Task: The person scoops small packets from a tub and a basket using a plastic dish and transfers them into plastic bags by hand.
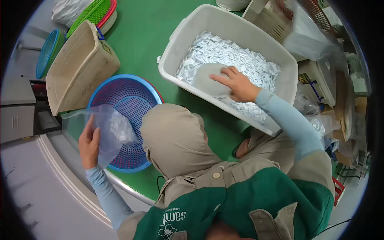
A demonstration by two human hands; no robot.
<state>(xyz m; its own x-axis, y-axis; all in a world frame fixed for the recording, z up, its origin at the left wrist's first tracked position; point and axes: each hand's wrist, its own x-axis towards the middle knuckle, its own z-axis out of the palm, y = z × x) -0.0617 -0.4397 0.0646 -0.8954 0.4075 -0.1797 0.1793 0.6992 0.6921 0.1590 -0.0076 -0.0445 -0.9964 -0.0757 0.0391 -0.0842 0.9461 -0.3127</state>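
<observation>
My right hand (239, 85) lies flat-fingered on a pale scoop (210, 81), gripping its back edge, and the scoop is pushed down into the heap of small white sachets (236, 60) that fills the big white tub (182, 48). My left hand (89, 143) is closed on the rim of a clear plastic bag (110, 128), thumb on one side and fingers on the other, holding its mouth up over the blue basket (128, 96) at the near edge of the green table (144, 32); some sachets already sit in the bottom of the bag. The bag and the tub are well apart, with my hooded head between them in this view. I judge this to be the scooping step: the scoop is buried in the heap and not yet lifted. The next move, as I see it, calls for a level lift so nothing slides off, then a swing across to the bag, with my left hand keeping the mouth wide and steady enough to take the load. Beyond the basket a beige bin (76, 68) lies tipped on its side, and coloured baskets (94, 14) are stacked at the far corner.
</observation>
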